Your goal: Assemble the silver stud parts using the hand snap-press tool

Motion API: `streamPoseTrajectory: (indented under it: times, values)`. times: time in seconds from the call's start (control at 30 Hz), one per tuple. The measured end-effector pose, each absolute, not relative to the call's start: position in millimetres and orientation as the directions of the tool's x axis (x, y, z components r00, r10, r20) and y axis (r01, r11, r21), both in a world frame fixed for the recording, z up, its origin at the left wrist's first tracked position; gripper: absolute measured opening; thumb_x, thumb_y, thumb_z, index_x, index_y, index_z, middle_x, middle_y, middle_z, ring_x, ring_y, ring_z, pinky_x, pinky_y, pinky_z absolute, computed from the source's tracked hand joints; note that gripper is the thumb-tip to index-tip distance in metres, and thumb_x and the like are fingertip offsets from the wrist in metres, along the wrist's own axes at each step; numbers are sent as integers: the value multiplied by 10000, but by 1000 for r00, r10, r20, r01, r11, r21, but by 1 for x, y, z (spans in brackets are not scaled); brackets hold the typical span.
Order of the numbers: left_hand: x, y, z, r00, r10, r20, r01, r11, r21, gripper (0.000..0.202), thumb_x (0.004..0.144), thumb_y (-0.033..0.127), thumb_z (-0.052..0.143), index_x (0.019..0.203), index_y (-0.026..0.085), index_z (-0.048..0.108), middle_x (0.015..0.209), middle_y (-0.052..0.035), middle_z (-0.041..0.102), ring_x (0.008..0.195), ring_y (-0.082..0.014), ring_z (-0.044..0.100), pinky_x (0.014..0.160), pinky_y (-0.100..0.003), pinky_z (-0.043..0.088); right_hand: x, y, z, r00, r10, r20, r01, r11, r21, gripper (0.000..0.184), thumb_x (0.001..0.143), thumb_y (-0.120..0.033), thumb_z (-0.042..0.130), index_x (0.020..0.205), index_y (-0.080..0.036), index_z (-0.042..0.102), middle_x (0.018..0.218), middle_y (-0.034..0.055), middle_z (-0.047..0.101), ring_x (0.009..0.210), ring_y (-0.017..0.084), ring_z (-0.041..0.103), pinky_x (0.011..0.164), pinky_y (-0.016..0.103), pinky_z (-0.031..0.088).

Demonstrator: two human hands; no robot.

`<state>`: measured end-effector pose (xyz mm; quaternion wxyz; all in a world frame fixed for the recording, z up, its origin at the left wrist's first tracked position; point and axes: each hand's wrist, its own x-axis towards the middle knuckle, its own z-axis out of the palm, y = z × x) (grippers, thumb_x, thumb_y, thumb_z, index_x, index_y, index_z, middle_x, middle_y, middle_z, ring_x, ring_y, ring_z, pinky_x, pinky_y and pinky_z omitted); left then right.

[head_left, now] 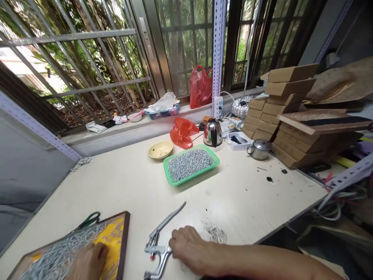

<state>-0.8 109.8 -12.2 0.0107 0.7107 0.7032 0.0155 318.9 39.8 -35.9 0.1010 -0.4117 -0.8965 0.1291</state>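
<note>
My right hand (189,249) is closed around one handle of metal snap-fastener pliers (161,254). The other handle stands away from the hand, and the plier jaws are apart with a small red part between them. My left hand (89,262) is over a dark-framed tray (126,229) with a yellow base. Its fingers are bent and pressed together among the silvery metal pieces (55,252) heaped there. What they pinch, if anything, is hidden. Smaller pieces lie spread on the yellow part beside the fingers.
A green basket (215,160) full of small metal parts stands mid-table, near a yellow bowl (159,151) and a red bag (183,132). Behind are a kettle (212,133), a lidded pot (260,150) and stacked cardboard boxes (288,112). Green-handled scissors (90,220) lie behind the tray.
</note>
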Motion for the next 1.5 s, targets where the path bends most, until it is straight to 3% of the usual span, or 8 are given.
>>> streamPoseTrajectory:
  times: [0.1,0.23,0.37,0.47,0.63,1.0,1.27,1.5]
  values:
    - [23,95,6,-6,998,62,990,-2,141,399,736,466,396,764,189,683,818,-100,676,795,-288,605,723,-367,427,320,36,-32,-613,790,-7,748,577,-328,135,863,-100,482,955,-156,563,953,72,573,840,189,531,689,310,397]
    - [62,72,12,-12,1000,-15,929,17,370,331,727,474,508,769,203,694,855,-59,687,754,-213,600,734,-320,437,321,36,-28,-613,786,-86,758,553,-346,187,902,-94,410,980,-162,566,981,74,576,860,185,537,700,307,388]
    - [88,50,-1,-95,945,-313,695,288,659,364,688,498,605,783,154,676,605,-9,603,524,-125,506,505,-231,384,321,34,-27,-604,787,-122,771,540,-338,180,918,-132,409,982,-158,575,982,86,574,848,192,537,701,309,382]
    - [101,36,-11,-63,910,-411,541,377,752,415,653,523,658,772,126,667,540,21,536,448,-82,422,419,-196,319,320,32,-28,-595,797,-108,778,537,-326,176,924,-151,413,988,-161,577,984,91,575,832,193,540,686,312,378]
    - [111,30,-19,-80,903,-422,545,394,740,449,613,544,689,737,112,676,478,46,479,404,-68,374,375,-194,273,320,31,-31,-591,803,-72,777,544,-316,159,932,-179,416,969,-158,570,962,82,571,828,195,539,669,304,360]
    - [108,41,-21,-61,876,-478,684,386,620,268,682,398,639,696,131,658,476,8,577,397,-102,503,384,-199,385,321,31,-23,-586,800,-127,786,523,-330,180,943,-166,390,982,-159,566,988,88,584,815,185,548,663,293,360]
    - [111,42,-16,-105,785,-610,580,547,603,342,608,437,716,682,109,654,438,13,562,383,-88,491,391,-196,402,325,30,-2,-587,783,-203,789,499,-359,222,945,-142,357,1019,-161,566,1042,96,578,868,194,551,707,304,384]
    - [109,36,-15,-82,755,-650,541,582,607,385,589,464,743,706,109,650,436,11,573,381,-99,520,427,-226,464,324,30,-18,-597,788,-153,776,518,-359,198,936,-148,380,992,-159,569,989,88,574,815,189,551,667,300,385]
